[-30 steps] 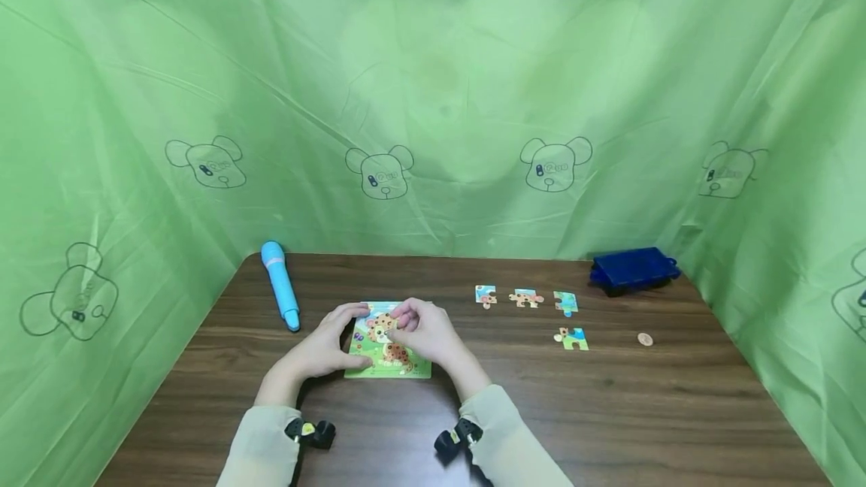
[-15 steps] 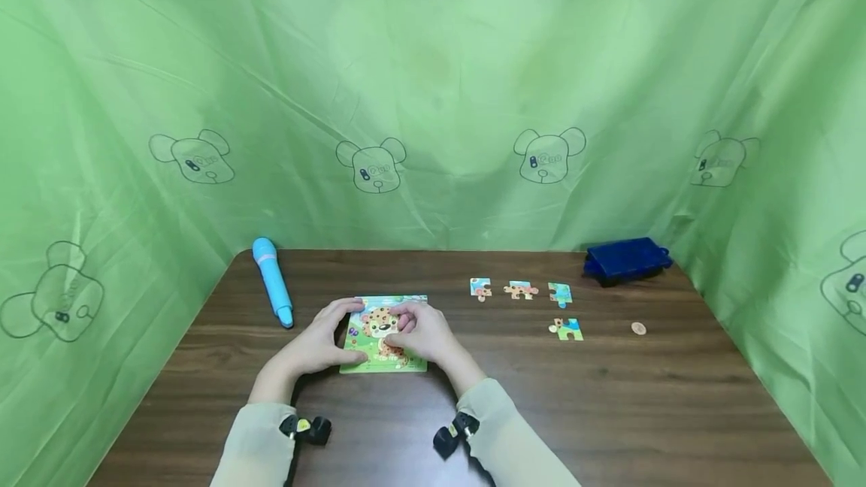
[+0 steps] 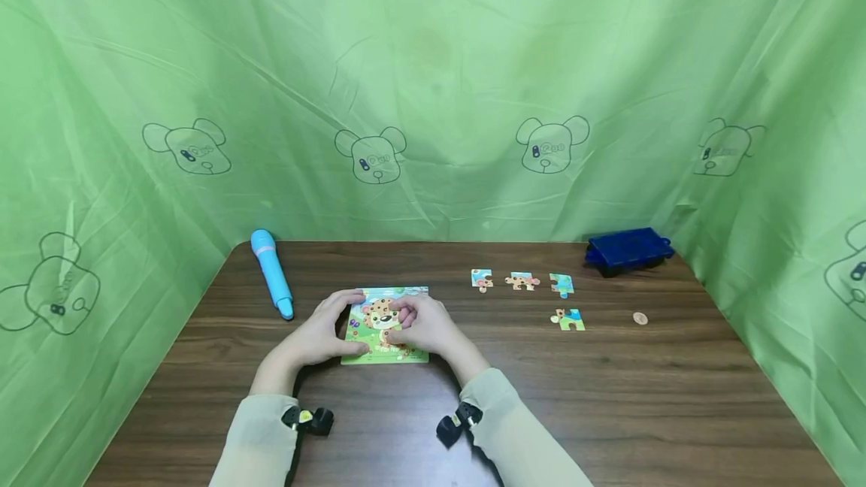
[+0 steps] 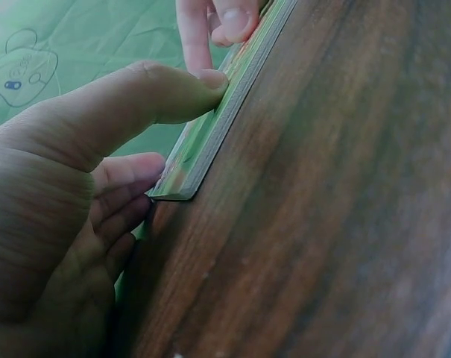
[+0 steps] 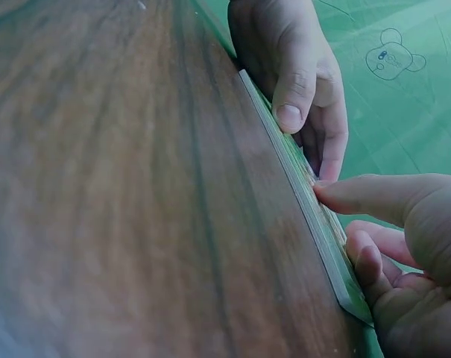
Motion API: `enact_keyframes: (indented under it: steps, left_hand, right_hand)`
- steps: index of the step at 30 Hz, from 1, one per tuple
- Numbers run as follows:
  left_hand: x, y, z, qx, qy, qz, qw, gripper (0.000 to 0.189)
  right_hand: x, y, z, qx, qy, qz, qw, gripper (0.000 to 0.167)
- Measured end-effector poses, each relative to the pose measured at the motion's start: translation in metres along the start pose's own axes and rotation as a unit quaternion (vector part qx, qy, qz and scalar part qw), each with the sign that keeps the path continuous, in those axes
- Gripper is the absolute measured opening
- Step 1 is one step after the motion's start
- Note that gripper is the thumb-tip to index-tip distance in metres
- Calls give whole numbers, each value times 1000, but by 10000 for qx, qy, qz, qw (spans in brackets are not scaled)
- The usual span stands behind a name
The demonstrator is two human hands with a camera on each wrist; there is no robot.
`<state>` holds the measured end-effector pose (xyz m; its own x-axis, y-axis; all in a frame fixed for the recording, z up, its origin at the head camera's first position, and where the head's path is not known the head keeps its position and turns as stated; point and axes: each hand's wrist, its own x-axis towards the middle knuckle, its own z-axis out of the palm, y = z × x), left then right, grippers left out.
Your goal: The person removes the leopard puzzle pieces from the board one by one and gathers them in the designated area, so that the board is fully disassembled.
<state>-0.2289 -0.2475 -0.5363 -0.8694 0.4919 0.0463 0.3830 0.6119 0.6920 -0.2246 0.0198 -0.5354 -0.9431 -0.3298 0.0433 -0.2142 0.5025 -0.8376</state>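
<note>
Lower centre, nearest me: two sleeved forearms, a black wrist camera [image 3: 307,421] on the left, another on the right.

Left hand [image 3: 318,331]: thumb and fingers extended and spread around the left side of the puzzle board [image 3: 368,333], thumb tip resting on its face near the lower edge. Right hand [image 3: 433,331]: thumb extended to the board's face, forefinger bent toward it, remaining fingers loosely curled. Cannot tell whether a piece sits beneath those tips.

Board lies flat on the table [image 3: 609,404], lower middle of frame. Judgement: keep the left hand steady as a stop, press straight down, light and even, and check the seams sit level; sideways push could slide the board. Main obstruction: the right hand itself, covering the board's right part.

Beyond, right of centre: one loose piece [image 3: 570,320], a wooden disc [image 3: 640,318] farther right, then three pieces [image 3: 522,281] in a row. Left: blue microphone [image 3: 272,274]. Right, farther back: dark-blue case [image 3: 629,249]. Behind everything: green curtain [image 3: 446,89].
</note>
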Motion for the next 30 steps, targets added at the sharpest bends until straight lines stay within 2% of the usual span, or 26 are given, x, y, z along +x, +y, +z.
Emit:
enact_keyframes:
  steps: [10, 19, 30]
  left_hand:
    - [-5, 0, 0, -15, 36, -95, 9999, 94]
    - [4, 1, 0, 113, -34, -68, 9999, 91]
    - [2, 4, -1, -8, -146, -93, 9998, 81]
  right_hand:
    - [2, -6, 1, -383, -67, -31, 9992, 69]
    - [3, -6, -3, -419, -74, -58, 9991, 59]
    - [2, -3, -2, -174, 49, -84, 9998, 57]
